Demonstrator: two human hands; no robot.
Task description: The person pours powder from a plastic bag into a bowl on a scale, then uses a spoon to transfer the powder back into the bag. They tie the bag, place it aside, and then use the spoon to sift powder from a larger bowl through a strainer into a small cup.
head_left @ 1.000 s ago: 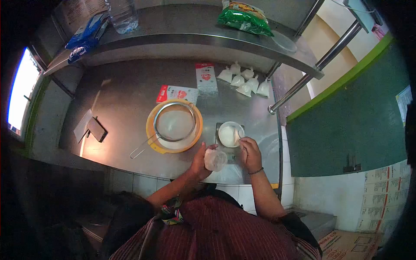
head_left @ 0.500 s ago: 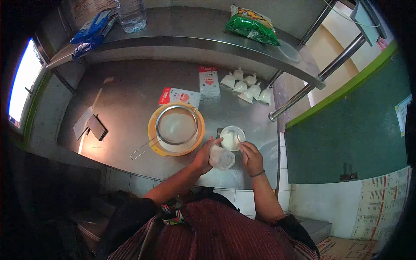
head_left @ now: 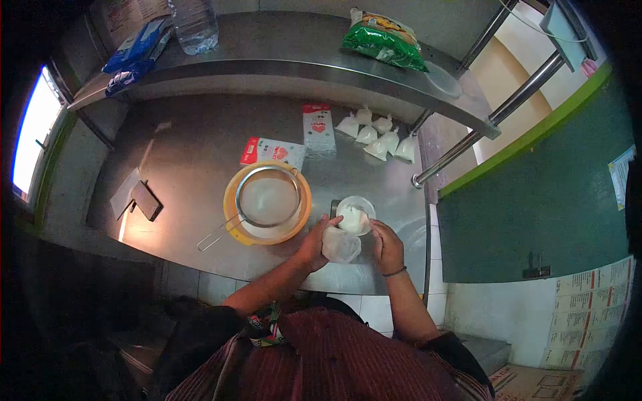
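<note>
My left hand (head_left: 315, 244) is closed on a clear plastic bag (head_left: 341, 245), which hangs just in front of a white bowl (head_left: 364, 202). White powder (head_left: 352, 219) shows in the bowl, heaped toward the bag's mouth. My right hand (head_left: 386, 246) is closed at the bowl's right edge; what its fingers hold, if anything, is too small to make out. Left of my hands, a metal sieve (head_left: 269, 196) rests over an orange-yellow basin (head_left: 304, 217) holding white powder.
Two red-and-white boxes (head_left: 319, 130) (head_left: 273, 152) lie behind the basin. Several knotted bags of white powder (head_left: 376, 148) sit at the back right. A phone (head_left: 146, 200) leans at the left. A metal shelf (head_left: 281, 65) crosses above, bearing a water bottle (head_left: 194, 30) and packets (head_left: 384, 41).
The powder heap in the bowl has shifted toward the bag's mouth. My right hand sits slightly lower against the bowl. The whole view has shifted a little.
</note>
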